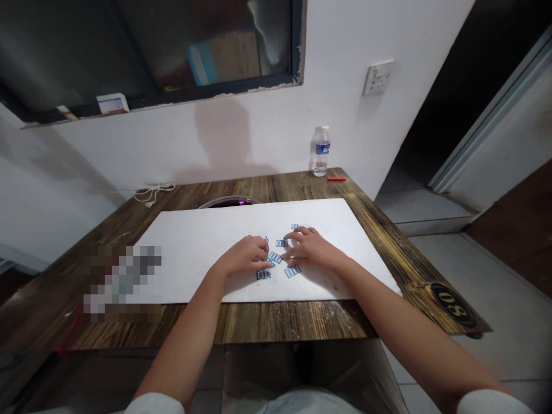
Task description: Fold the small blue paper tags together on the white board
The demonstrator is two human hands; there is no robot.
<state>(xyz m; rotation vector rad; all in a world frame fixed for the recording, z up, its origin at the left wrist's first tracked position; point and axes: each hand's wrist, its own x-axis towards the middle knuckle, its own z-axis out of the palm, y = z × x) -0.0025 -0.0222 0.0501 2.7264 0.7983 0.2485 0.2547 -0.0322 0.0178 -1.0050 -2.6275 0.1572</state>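
Note:
Several small pieces with blue-outlined bars lie loosely together on a white board (pixel 194 247). Over their left side is my left hand (pixel 245 253), its fingers bent and its thumb apart from them, near a blue-barred piece (pixel 263 274). My right hand (pixel 313 248) rests over the right side with fingers spread, its tips at another blue-barred piece (pixel 282 243). Between the hands a tilted piece (pixel 275 257) shows, and one more piece (pixel 293 271) lies below my right fingers. My fingers partly cover some pieces. I see nothing gripped in either hand.
The board lies on a dark wooden table (pixel 276 322). At the back stand a water bottle (pixel 321 152) and a red stick-like object (pixel 336 179). A white cable (pixel 154 191) and a round dark object (pixel 228 201) are behind the board. The left corner is blurred out.

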